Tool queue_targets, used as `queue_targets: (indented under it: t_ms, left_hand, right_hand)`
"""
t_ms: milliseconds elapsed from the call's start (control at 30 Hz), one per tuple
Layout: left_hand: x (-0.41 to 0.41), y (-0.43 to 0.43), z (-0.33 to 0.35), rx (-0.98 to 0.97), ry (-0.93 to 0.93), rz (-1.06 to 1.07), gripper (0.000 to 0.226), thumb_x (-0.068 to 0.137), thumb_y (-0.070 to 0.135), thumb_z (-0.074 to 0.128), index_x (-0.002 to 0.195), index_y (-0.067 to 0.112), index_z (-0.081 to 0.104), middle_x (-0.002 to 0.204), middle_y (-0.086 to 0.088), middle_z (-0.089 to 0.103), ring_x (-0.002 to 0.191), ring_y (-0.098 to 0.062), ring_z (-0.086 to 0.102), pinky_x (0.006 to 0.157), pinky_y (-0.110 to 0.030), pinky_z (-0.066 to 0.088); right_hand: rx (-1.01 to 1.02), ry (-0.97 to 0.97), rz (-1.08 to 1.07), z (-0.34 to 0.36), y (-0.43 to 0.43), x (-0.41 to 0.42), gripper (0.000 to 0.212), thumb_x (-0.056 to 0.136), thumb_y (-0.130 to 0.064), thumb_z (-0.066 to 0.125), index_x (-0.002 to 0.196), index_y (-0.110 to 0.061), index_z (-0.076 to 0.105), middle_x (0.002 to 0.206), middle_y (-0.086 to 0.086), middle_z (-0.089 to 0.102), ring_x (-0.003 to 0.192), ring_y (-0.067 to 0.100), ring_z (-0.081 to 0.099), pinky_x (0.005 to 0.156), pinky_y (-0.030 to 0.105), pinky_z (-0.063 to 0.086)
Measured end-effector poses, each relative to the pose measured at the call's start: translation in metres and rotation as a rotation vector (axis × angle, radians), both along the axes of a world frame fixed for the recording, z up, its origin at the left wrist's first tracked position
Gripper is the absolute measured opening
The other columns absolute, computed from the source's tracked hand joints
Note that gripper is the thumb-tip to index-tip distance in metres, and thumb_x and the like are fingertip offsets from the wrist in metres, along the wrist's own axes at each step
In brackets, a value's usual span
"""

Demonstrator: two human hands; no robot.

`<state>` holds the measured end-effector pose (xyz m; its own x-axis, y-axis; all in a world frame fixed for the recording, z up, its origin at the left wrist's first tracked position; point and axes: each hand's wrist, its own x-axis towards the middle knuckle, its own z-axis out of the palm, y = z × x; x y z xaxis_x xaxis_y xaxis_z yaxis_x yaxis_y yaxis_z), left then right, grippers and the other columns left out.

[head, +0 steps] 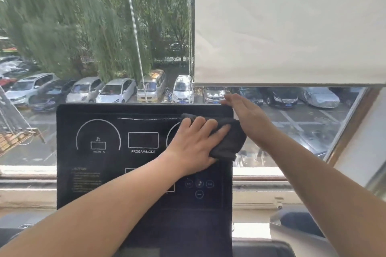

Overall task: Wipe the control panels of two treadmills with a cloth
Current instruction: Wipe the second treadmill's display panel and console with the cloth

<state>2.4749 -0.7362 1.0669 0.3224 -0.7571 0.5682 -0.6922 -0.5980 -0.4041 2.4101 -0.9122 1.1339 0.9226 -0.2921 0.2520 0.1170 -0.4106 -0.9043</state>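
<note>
Cloth (228,142) sits top right of the panel (104,190) under the flat, spread left hand (194,145), right hand (244,113) straight-fingered steadying that corner, so overlapping leftward sweeps look best.

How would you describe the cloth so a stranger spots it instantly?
Start at the black control panel facing the window. On its upper right, the cloth lies pressed under the left hand. It alone is soft, dark grey and crumpled, overhanging the panel's right edge.
</note>
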Motion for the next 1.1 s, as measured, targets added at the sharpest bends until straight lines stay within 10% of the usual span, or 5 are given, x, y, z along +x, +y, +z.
queue_targets:
  t_ms: [133, 300, 700, 867, 1100]
  left_hand:
    - [0.011, -0.012, 0.028, -0.149, 0.128, 0.186, 0.086, 0.083, 0.053, 0.068, 0.158, 0.028, 0.036, 0.136, -0.003, 0.048, 0.114, -0.029, 0.033, 0.090, -0.047, 0.035]
    - [-0.015, -0.025, -0.001, -0.214, 0.205, 0.185, 0.087, 0.081, 0.054, 0.070, 0.157, 0.033, 0.034, 0.133, -0.001, 0.042, 0.114, -0.030, 0.034, 0.088, -0.050, 0.040]
    - [-0.107, 0.039, -0.166, 0.074, 0.364, -0.083, 0.060, 0.070, 0.016, 0.053, 0.127, 0.027, 0.069, 0.106, 0.006, 0.067, 0.083, -0.027, 0.062, 0.062, -0.036, 0.045]
    - [-0.098, 0.075, -0.162, 0.164, 0.251, -0.091, 0.049, 0.076, 0.014, 0.053, 0.122, 0.028, 0.065, 0.101, 0.004, 0.064, 0.084, -0.026, 0.057, 0.067, -0.039, 0.044]
    - [-0.044, 0.097, -0.103, -0.407, 0.352, 0.221, 0.073, 0.060, 0.009, 0.082, 0.130, 0.022, 0.067, 0.112, -0.005, 0.064, 0.092, -0.036, 0.056, 0.069, -0.045, 0.050]
  right_hand:
    - [0.050, -0.108, -0.123, -0.011, 0.003, -0.010, 0.032, 0.112, -0.037, 0.037, 0.099, -0.038, 0.067, 0.101, -0.022, 0.066, 0.088, -0.022, 0.058, 0.076, 0.003, 0.042]
    - [0.261, -0.070, -0.276, -0.050, 0.005, -0.024, 0.033, 0.108, -0.042, 0.036, 0.113, -0.026, 0.065, 0.117, 0.003, 0.069, 0.110, 0.020, 0.064, 0.100, 0.045, 0.052]
    - [0.238, 0.238, -0.331, -0.167, 0.064, -0.075, 0.040, 0.108, -0.037, 0.031, 0.091, -0.010, 0.056, 0.086, 0.009, 0.058, 0.083, 0.024, 0.052, 0.076, 0.038, 0.045]
    - [0.388, 0.381, -0.355, -0.200, 0.072, -0.088, 0.060, 0.100, -0.053, 0.029, 0.122, -0.010, 0.063, 0.121, 0.006, 0.067, 0.115, 0.028, 0.060, 0.104, 0.046, 0.047]
    - [0.506, 0.474, -0.233, -0.220, 0.058, -0.098, 0.069, 0.090, -0.078, 0.029, 0.133, -0.037, 0.064, 0.137, -0.011, 0.067, 0.133, 0.020, 0.058, 0.117, 0.049, 0.042]
